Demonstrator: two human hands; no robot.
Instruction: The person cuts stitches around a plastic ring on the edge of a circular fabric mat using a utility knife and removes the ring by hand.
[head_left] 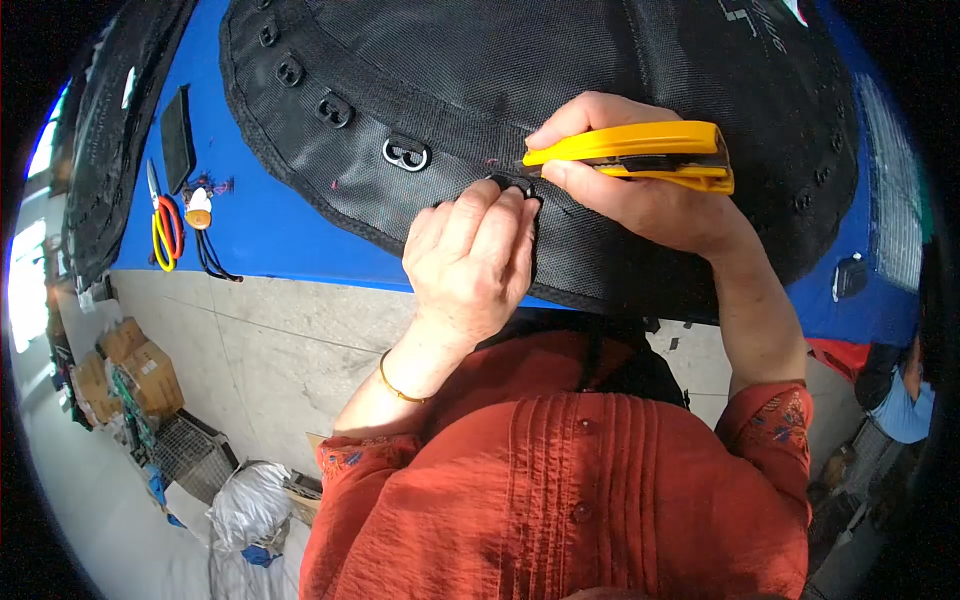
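Note:
A large black fabric piece (pixel 480 60) with a bound curved edge lies over the blue table. Black plastic buckles, several of them, sit along its edge strip, one with a pale outline (pixel 406 153). My left hand (pixel 468 245) rests on the fabric, its fingers curled closed over another black buckle (pixel 515 186), which they partly hide. Closed around a yellow utility knife (pixel 640 150), my right hand (pixel 640 205) points the tool's tip left, close to that buckle and my left fingertips. The blade is too small to make out clearly.
Scissors with red and yellow handles (pixel 164 232), a dark flat block (pixel 177 140) and a small corded item (pixel 200 215) lie on the blue table (pixel 290 235) to the left. Cardboard boxes (pixel 140 370) stand on the floor. Another person's light blue clothing (pixel 905 408) shows at far right.

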